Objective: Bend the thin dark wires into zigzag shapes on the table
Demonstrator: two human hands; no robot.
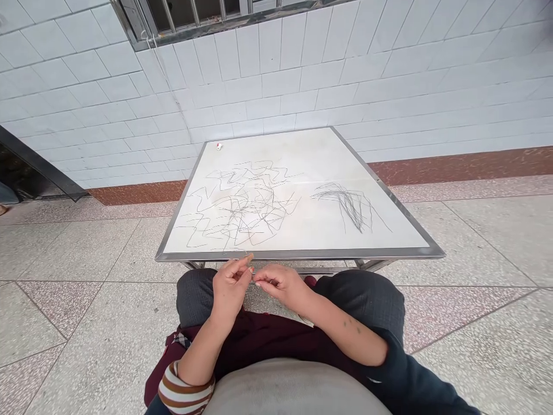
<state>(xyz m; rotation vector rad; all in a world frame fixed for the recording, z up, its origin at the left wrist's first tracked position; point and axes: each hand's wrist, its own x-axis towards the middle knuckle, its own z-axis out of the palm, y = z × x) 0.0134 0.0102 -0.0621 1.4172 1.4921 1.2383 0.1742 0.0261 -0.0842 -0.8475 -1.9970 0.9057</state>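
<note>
My left hand (231, 282) is just off the near edge of a white table (298, 167), its thumb and fingertips pinched on a thin dark strand. Close beside it on the right, my right hand (280, 282) is closed too, its fingertips nearly touching the left ones; what they pinch is too small to make out. A tangle of thin dark wavy strands (254, 207) lies on the left half of the table. Another bundle of straighter dark strands (354, 210) lies on the right half.
A small red and white object (219, 146) rests at the table's far left corner. Behind stands a white tiled wall (276, 75) with a barred window (207, 17). My knees are under the table's near edge, above a speckled tile floor (488, 230).
</note>
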